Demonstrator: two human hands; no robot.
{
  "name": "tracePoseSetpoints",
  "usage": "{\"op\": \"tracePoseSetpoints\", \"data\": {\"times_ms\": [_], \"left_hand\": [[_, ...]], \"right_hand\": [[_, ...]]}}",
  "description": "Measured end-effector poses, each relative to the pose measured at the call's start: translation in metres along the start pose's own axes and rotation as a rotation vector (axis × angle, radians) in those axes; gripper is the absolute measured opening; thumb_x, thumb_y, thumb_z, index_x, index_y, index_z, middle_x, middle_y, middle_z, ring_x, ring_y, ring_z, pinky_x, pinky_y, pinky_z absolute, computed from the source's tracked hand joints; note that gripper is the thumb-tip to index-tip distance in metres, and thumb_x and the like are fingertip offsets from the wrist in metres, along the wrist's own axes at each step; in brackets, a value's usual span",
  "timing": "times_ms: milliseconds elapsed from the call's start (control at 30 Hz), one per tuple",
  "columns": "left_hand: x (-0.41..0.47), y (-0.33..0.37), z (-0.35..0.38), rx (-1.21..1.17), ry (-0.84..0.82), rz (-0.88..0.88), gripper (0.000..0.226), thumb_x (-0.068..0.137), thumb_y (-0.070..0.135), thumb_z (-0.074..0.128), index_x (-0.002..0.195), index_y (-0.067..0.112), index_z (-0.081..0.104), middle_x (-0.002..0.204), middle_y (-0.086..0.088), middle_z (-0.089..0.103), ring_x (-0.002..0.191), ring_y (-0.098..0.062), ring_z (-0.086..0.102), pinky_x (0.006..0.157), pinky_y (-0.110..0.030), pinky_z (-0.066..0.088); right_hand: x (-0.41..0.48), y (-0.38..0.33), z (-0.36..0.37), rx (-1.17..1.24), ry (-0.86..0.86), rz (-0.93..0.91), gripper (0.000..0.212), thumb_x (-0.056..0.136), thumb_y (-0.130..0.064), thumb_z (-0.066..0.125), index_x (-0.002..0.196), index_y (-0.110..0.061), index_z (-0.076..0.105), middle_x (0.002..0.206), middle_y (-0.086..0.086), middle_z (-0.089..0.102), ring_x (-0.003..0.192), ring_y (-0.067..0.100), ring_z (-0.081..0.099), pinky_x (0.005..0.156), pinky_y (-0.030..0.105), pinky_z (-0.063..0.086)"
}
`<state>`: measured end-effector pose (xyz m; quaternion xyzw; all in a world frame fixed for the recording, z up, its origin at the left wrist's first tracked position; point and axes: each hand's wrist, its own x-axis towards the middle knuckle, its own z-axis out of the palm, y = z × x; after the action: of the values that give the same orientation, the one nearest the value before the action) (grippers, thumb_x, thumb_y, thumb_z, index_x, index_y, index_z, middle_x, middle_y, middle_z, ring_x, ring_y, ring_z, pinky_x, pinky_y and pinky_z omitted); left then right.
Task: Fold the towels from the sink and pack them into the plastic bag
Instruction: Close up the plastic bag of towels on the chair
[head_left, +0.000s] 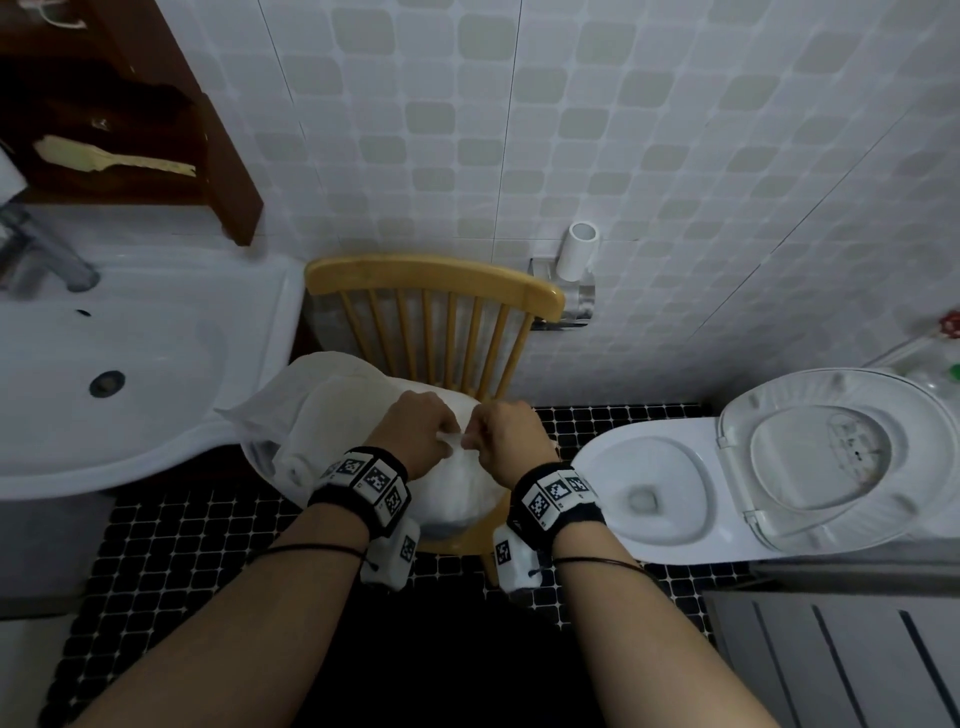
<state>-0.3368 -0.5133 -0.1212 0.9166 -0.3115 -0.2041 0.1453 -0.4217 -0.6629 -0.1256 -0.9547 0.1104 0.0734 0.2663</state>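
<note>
While the white ceramic sink left of the yellow wooden chair is showing only its drain, a bulging white plastic bag is sitting on the chair's seat, with a rolled white towel lying on the seat's left side. The left hand and right hand are pinching the bag's gathered mouth, so packing seems nearly finished.

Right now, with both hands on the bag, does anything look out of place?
A rolled towel lies left of the bag on the chair, seemingly outside it, while the left hand and right hand pinch the bag's mouth together. I cannot tell whether plastic covers it.
</note>
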Motion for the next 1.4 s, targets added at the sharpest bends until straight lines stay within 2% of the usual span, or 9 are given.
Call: {"op": "tracePoseSetpoints", "data": {"times_ms": [167, 333, 467, 733, 933, 1167, 1233, 1333, 1400], "left_hand": [[-0.004, -0.004, 0.002, -0.057, 0.057, -0.043, 0.026, 0.09, 0.027, 0.082, 0.112, 0.013, 0.081, 0.114, -0.004, 0.075, 0.11, -0.022, 0.066, 0.097, -0.031, 0.048], [-0.008, -0.007, 0.0, -0.04, 0.048, -0.068, 0.014, 0.095, 0.026, 0.076, 0.092, 0.014, 0.083, 0.092, -0.006, 0.075, 0.092, -0.023, 0.068, 0.083, -0.031, 0.05], [-0.013, 0.0, -0.006, -0.018, 0.039, -0.087, 0.011, 0.095, 0.028, 0.076, 0.091, 0.02, 0.083, 0.085, -0.002, 0.074, 0.082, -0.021, 0.068, 0.077, -0.033, 0.055], [-0.022, -0.002, -0.007, 0.231, 0.086, -0.045, 0.013, 0.099, 0.025, 0.065, 0.098, 0.03, 0.077, 0.1, 0.001, 0.071, 0.093, -0.026, 0.068, 0.08, -0.038, 0.054], [-0.006, -0.014, -0.003, 0.049, 0.03, -0.004, 0.049, 0.094, 0.047, 0.075, 0.056, 0.022, 0.056, 0.061, 0.001, 0.057, 0.062, -0.023, 0.057, 0.053, -0.031, 0.035], [-0.008, -0.025, -0.011, -0.106, -0.043, 0.023, 0.009, 0.085, 0.024, 0.085, 0.084, 0.018, 0.079, 0.083, 0.0, 0.07, 0.082, -0.023, 0.068, 0.076, -0.037, 0.058], [-0.012, -0.023, -0.015, -0.032, -0.02, 0.023, 0.021, 0.083, 0.032, 0.087, 0.1, 0.024, 0.078, 0.101, 0.006, 0.071, 0.098, -0.022, 0.068, 0.083, -0.035, 0.056], [-0.017, -0.026, -0.017, 0.134, -0.045, 0.013, 0.042, 0.085, 0.045, 0.085, 0.123, 0.033, 0.073, 0.124, 0.009, 0.069, 0.118, -0.019, 0.064, 0.093, -0.035, 0.051], [-0.017, -0.027, -0.017, 0.145, -0.08, -0.016, 0.03, 0.09, 0.045, 0.079, 0.118, 0.034, 0.076, 0.119, 0.006, 0.072, 0.114, -0.021, 0.067, 0.087, -0.034, 0.051]], "right_hand": [[0.001, 0.002, 0.001, 0.057, 0.024, 0.045, 0.024, 0.09, -0.011, 0.072, 0.071, -0.024, 0.064, 0.082, -0.004, 0.068, 0.081, 0.015, 0.063, 0.078, 0.042, 0.061], [-0.003, -0.006, 0.011, -0.036, 0.003, -0.028, 0.011, 0.095, -0.025, 0.073, 0.104, -0.02, 0.076, 0.1, 0.003, 0.068, 0.095, 0.021, 0.061, 0.082, 0.035, 0.054], [-0.004, -0.016, 0.012, -0.152, 0.049, 0.0, 0.01, 0.098, -0.013, 0.066, 0.097, -0.016, 0.076, 0.088, 0.001, 0.065, 0.089, 0.025, 0.064, 0.075, 0.032, 0.046], [-0.008, -0.032, 0.008, -0.11, -0.006, 0.113, 0.015, 0.089, -0.008, 0.071, 0.092, -0.021, 0.077, 0.084, -0.001, 0.062, 0.08, 0.023, 0.06, 0.078, 0.036, 0.058], [-0.015, -0.033, 0.016, -0.146, 0.093, 0.077, 0.016, 0.097, -0.018, 0.066, 0.106, -0.023, 0.079, 0.096, 0.007, 0.075, 0.092, 0.029, 0.069, 0.082, 0.04, 0.056], [-0.014, -0.043, 0.017, -0.218, 0.098, 0.053, 0.013, 0.094, -0.016, 0.064, 0.101, -0.021, 0.074, 0.094, 0.005, 0.072, 0.09, 0.029, 0.068, 0.073, 0.034, 0.043], [-0.014, -0.044, 0.016, -0.221, 0.1, 0.076, 0.012, 0.088, -0.014, 0.063, 0.093, -0.023, 0.07, 0.09, 0.001, 0.071, 0.087, 0.027, 0.067, 0.073, 0.033, 0.036], [-0.015, -0.041, 0.016, -0.171, 0.084, 0.125, 0.018, 0.082, -0.01, 0.063, 0.082, -0.028, 0.063, 0.078, -0.007, 0.065, 0.083, 0.026, 0.067, 0.08, 0.035, 0.046], [-0.014, -0.037, 0.015, -0.16, 0.075, 0.117, 0.018, 0.082, -0.009, 0.063, 0.081, -0.028, 0.063, 0.071, -0.011, 0.055, 0.08, 0.025, 0.066, 0.084, 0.038, 0.051]]}}
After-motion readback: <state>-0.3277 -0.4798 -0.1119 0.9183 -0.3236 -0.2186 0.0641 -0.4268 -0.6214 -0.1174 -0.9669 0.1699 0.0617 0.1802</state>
